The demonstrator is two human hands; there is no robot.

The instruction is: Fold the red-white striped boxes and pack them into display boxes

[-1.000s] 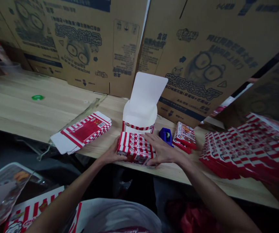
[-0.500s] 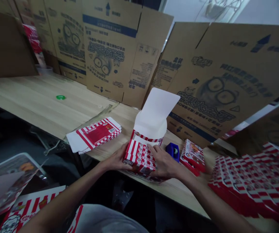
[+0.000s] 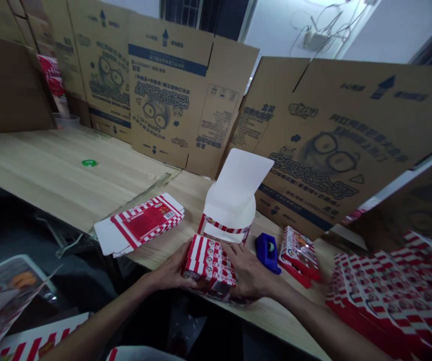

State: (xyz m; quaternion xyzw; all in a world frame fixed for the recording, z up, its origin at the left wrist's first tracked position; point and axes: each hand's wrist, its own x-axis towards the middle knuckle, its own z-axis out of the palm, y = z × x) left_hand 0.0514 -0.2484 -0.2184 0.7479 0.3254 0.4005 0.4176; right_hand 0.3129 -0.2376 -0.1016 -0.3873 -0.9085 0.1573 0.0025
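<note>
Cardboard sheets (image 3: 178, 100): propped upright beyond the grip
Tabletop (image 3: 43, 155): pale wood-grain, running off left of the grip
Stacked striped boxes (image 3: 392, 301): well right of the grip
Open carton (image 3: 240, 188): just beyond the grip, white flap up
Flat cartons (image 3: 141, 223): piled left of the grip
Grip: left hand (image 3: 173, 266) and right hand (image 3: 249, 273), clamped around the red-and-white box row (image 3: 209, 258) between them
Blue tape dispenser (image 3: 264, 250): near, right
Green ring (image 3: 89, 163): far left
</note>
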